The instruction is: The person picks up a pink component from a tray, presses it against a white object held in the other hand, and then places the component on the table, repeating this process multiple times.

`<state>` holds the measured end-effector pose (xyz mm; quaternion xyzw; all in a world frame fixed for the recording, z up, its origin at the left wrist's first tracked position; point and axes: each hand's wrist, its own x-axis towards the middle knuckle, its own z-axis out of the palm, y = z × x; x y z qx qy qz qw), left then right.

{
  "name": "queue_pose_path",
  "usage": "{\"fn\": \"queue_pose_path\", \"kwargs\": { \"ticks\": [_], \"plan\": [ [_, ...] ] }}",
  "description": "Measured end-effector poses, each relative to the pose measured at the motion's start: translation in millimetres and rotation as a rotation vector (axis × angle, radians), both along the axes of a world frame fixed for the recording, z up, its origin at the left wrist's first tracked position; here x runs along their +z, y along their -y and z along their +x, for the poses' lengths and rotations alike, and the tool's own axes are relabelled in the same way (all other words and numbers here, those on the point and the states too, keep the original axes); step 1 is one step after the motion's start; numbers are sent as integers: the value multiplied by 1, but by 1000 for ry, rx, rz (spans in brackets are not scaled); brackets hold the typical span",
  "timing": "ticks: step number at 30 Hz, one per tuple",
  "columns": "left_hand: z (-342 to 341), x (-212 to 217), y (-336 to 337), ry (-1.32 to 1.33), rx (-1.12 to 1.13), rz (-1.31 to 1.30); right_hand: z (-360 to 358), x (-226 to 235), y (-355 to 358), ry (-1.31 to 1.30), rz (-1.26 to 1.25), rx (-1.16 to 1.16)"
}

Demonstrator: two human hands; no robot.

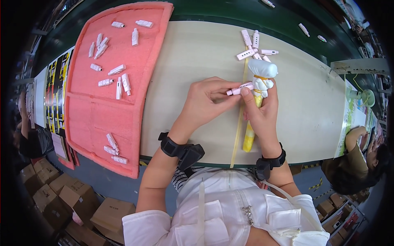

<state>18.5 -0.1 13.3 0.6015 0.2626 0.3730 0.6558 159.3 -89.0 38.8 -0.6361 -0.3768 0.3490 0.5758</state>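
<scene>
A small pale pink stick-shaped device (234, 91) with a row of dark dots lies level between my two hands. The fingertips of my left hand (205, 100) pinch its left end. The thumb of my right hand (262, 117) presses near its other end. That same hand also grips a stick wrapped in yellow (248, 138), which stands upright in the view. Its top is a padded head of white cloth (262, 69), tied round with a yellowish band. The right fingers behind the stick are partly hidden. Just beyond the head sits a loose cluster of similar pink devices (246, 54).
A pink foam-lined tray (123, 115) on the left holds several scattered devices. Yellow tape (237, 148) runs down the beige work mat (186, 45). Behind it a green belt (205, 10) carries a few devices. A small green fan (367, 98) stands at right; other people sit at both sides.
</scene>
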Motion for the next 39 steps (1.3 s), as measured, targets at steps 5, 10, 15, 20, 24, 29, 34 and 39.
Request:
{"fn": "queue_pose_path", "kwargs": {
  "ticks": [5,10,15,20,24,29,34,39],
  "plan": [
    [-25,7,-30,143,490,-120,2,8,-1,-37,-49,22],
    [-29,27,-73,471,876,-317,6,10,-1,-73,-76,22],
    [16,21,-151,-89,419,238,7,6,0,-53,-81,50],
    [95,22,-264,-536,363,620,17,1,3,-12,-100,23],
    [89,-14,-344,-957,337,890,13,2,0,-30,-101,34],
    [77,-11,-316,-871,287,767,14,-5,0,0,-68,37],
    [40,7,-149,-435,183,430,15,4,4,-33,-52,39],
    [5,0,-32,-471,231,478,6,19,5,-65,-137,128]
  ]
}}
